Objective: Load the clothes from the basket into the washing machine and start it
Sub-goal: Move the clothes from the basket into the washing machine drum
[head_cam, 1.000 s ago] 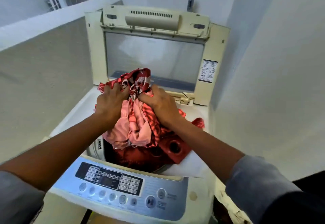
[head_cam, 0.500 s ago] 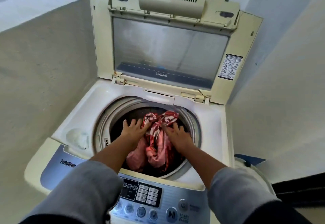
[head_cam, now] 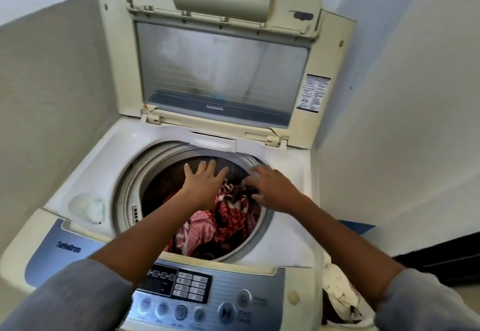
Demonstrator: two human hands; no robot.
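Observation:
A cream top-loading washing machine (head_cam: 283, 229) stands with its lid (head_cam: 223, 66) raised upright against the back. Red and pink patterned clothes (head_cam: 228, 216) lie low in the round drum. My left hand (head_cam: 204, 184) hovers over the drum's far left with fingers spread, holding nothing. My right hand (head_cam: 272, 186) is over the drum's right rim, fingers apart, just above the cloth and not gripping it. The control panel (head_cam: 197, 294) with its buttons runs along the front edge, under my forearms.
Walls close in on the left and right of the machine. At the lower right, beside the machine, a container with white cloth (head_cam: 342, 297) shows. A small white wad (head_cam: 91, 208) sits in the recess left of the drum.
Both hands carried the red bundle down into the drum, pushed it in, then let go and rose with fingers spread. The view tilted down closer to the drum.

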